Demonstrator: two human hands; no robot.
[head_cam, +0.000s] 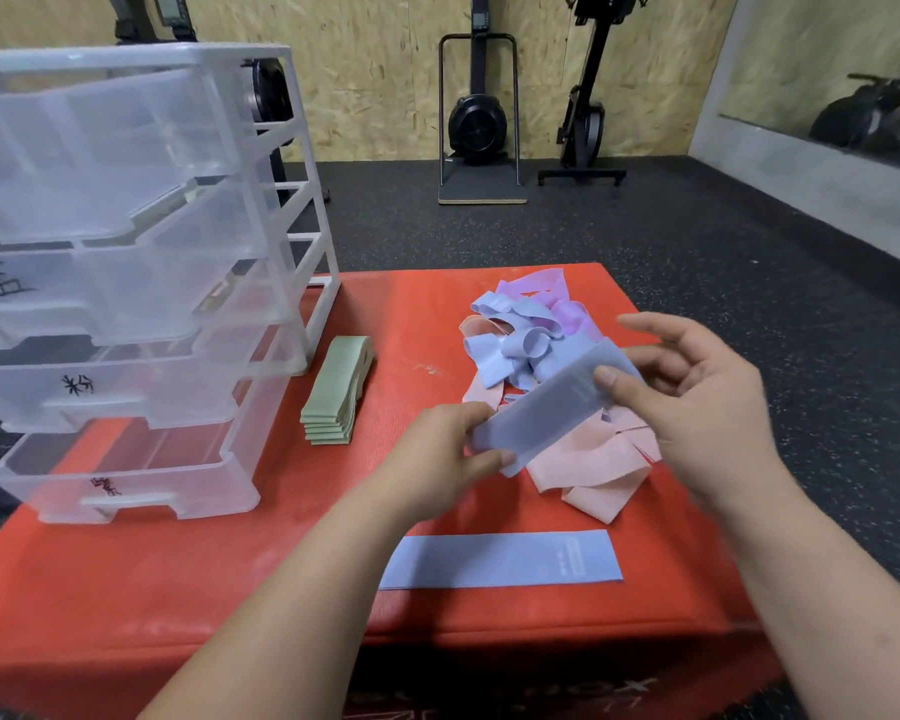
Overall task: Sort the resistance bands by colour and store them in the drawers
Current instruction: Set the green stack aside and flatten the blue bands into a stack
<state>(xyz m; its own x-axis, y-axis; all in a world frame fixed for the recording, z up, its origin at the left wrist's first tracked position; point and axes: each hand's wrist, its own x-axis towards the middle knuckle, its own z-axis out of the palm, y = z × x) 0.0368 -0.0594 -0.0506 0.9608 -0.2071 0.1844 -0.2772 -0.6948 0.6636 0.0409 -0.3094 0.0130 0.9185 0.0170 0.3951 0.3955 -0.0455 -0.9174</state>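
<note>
I hold a flat blue band [544,410] stretched between both hands above the red mat [292,563]. My left hand [437,454] pinches its near end and my right hand [692,402] pinches its far end. Behind it lies a tangled pile [526,335] of blue, purple and pink bands, with pink bands [588,470] spread at the front. Another blue band [500,559] lies flat near the mat's front edge. A neat stack of green bands [336,392] sits beside the clear plastic drawer unit [126,283], whose drawers are pulled partly out and carry handwritten labels.
The mat lies on a dark speckled gym floor [697,241]. Exercise machines [481,116] stand against the chipboard wall at the back. A mirror [853,111] lines the wall at the right.
</note>
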